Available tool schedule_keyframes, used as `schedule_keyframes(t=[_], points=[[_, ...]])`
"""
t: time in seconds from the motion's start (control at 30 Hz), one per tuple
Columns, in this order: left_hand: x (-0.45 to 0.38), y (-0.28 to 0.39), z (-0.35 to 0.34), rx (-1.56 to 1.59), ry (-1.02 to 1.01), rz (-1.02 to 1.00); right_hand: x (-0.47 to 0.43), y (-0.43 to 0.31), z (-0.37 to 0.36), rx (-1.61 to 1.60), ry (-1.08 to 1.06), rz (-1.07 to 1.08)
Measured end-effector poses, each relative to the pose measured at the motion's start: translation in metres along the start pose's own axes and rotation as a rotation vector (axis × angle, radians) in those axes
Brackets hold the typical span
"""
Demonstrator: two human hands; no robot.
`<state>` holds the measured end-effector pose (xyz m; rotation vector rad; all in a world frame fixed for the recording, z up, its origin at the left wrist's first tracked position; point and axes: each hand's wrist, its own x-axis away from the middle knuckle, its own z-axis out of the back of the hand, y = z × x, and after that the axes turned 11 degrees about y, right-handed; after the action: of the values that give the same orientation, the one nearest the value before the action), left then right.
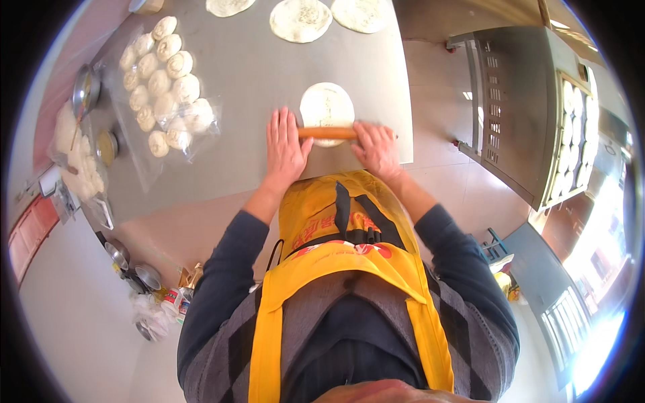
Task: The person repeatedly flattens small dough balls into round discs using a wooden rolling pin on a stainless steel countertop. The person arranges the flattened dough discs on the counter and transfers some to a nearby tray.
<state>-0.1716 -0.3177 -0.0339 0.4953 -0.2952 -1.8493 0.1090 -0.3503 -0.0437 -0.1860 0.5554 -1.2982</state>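
A wooden rolling pin (pixel 330 133) lies across the near part of a round flat piece of dough (pixel 327 106) on the metal worktop (pixel 242 101). My left hand (pixel 287 146) rests on the pin's left end, fingers extended and together, thumb apart. At the right end, my right hand (pixel 375 150) lies over the pin with its fingers slightly bent. Neither hand is plainly wrapped around it. Several coiled dough balls (pixel 159 83) sit on clear plastic at the left. Flattened dough rounds (pixel 301 20) lie at the far edge of the view.
At the left edge stand a metal bowl (pixel 86 90) with a utensil, a smaller round container (pixel 107 147) and a bag of pale dough or flour (pixel 75 151). A metal cabinet (pixel 524 116) carrying a tray of dough pieces (pixel 572 141) stands on the right, beyond the worktop's edge.
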Motion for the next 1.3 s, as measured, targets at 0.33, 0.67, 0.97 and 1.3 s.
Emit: schedule_keyframes(t=[0.33,0.67,0.97,1.3], points=[[-0.109,-0.001,-0.014,-0.207,0.129,-0.041,-0.085,0.017,-0.015,0.138,0.065,-0.098],[-0.121,0.037,0.0,0.075,-0.089,0.056,0.007,-0.025,0.072,-0.081,0.017,0.104],[-0.095,0.018,0.037,1.044,-0.623,0.738,0.054,0.015,0.153,-0.207,0.024,-0.141],[0.012,-0.017,0.044,-0.034,0.218,0.192,-0.03,-0.026,0.053,-0.064,-0.113,0.093]])
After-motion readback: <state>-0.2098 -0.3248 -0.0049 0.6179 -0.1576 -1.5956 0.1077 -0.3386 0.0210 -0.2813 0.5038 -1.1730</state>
